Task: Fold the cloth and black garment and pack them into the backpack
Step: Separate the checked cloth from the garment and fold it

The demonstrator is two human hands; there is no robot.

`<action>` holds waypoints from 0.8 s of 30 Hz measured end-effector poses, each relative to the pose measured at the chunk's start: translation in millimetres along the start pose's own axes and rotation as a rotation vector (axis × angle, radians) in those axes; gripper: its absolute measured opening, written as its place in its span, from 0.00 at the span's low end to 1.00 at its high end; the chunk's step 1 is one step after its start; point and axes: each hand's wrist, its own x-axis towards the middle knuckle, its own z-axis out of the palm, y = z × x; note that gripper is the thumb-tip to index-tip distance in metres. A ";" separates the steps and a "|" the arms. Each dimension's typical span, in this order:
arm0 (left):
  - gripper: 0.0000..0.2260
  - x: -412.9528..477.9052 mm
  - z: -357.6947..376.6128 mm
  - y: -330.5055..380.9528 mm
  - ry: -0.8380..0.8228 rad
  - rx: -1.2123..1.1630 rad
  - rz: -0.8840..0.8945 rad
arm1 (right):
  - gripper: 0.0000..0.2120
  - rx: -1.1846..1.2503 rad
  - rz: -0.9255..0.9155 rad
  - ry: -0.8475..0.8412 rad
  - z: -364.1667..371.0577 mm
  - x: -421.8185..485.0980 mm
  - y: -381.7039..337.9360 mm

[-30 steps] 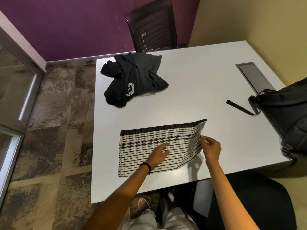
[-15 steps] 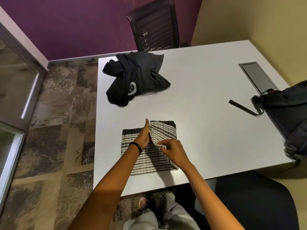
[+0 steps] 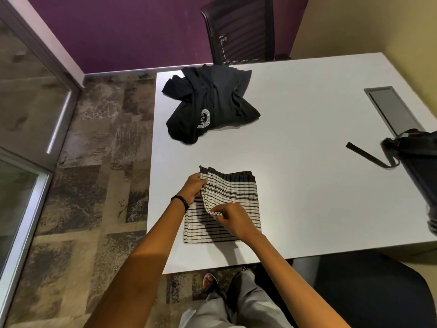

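Note:
A white cloth with black stripes lies doubled over near the front left of the white table. My left hand pinches the cloth's far left corner. My right hand pinches the near part of the same folded-over edge, which is raised a little off the layer below. A crumpled black garment with a round white logo rests at the table's far left. The black backpack stands at the right edge, partly out of frame, apart from both hands.
A loose black strap from the backpack trails across the table. A grey cable hatch is set into the far right. One dark office chair stands behind the table and another at the front right. My legs are below the front edge.
My right hand carried the cloth's right edge over to the left, doubling the cloth. My left hand moved from flat on the cloth's middle to gripping its left corner.

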 end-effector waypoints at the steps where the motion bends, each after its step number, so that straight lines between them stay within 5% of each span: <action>1: 0.09 -0.5 -2.7 -1.5 0.004 -0.006 0.001 | 0.11 -0.010 -0.010 -0.008 2.6 1.4 -1.0; 9: 0.18 7.5 -22.0 -27.5 0.067 0.130 -0.017 | 0.14 -0.002 -0.010 -0.082 33.3 7.6 4.6; 15: 0.26 6.1 -23.9 -47.1 0.078 0.363 0.148 | 0.21 0.121 0.019 -0.409 50.1 7.1 17.7; 24: 0.19 18.5 -12.7 -55.8 0.241 0.501 0.176 | 0.13 0.142 0.253 0.328 24.4 -22.3 86.7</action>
